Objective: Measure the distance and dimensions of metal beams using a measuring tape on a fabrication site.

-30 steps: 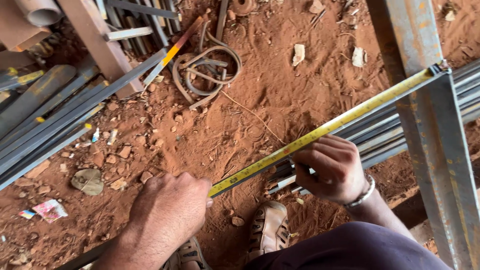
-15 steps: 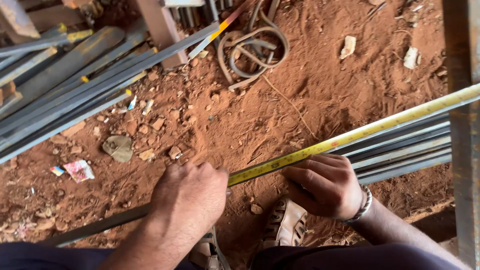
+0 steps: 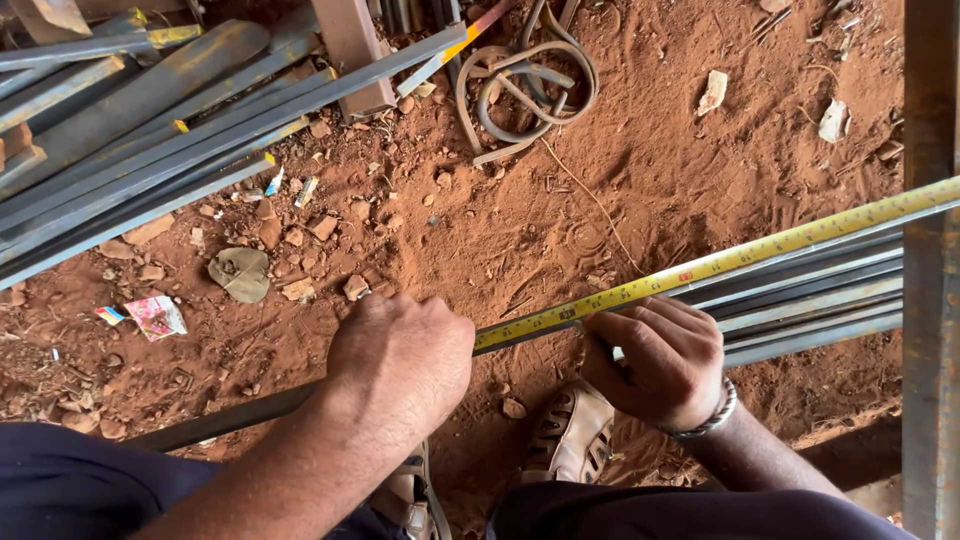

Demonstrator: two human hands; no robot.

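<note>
A yellow tape measure blade (image 3: 720, 264) runs from the right edge down to my left hand (image 3: 400, 360), lying along a long dark steel bar (image 3: 230, 418). My left hand is closed over the tape's near end and the bar together. My right hand (image 3: 655, 360), with a metal bracelet at the wrist, pinches the tape against the bar a little to the right. Several more grey steel bars (image 3: 820, 300) lie beside it under the tape. My sandalled foot (image 3: 572, 435) rests on the red earth below my hands.
A stack of grey steel bars and flats (image 3: 150, 120) lies at the upper left. A coil of bent rod (image 3: 525, 85) sits at the top centre. A rusty upright steel post (image 3: 930, 300) stands along the right edge. Stones and scraps of litter (image 3: 150, 315) dot the red earth.
The view has shifted so that the ground slid down and right in the frame. Both hands keep the same hold on the tape and bar.
</note>
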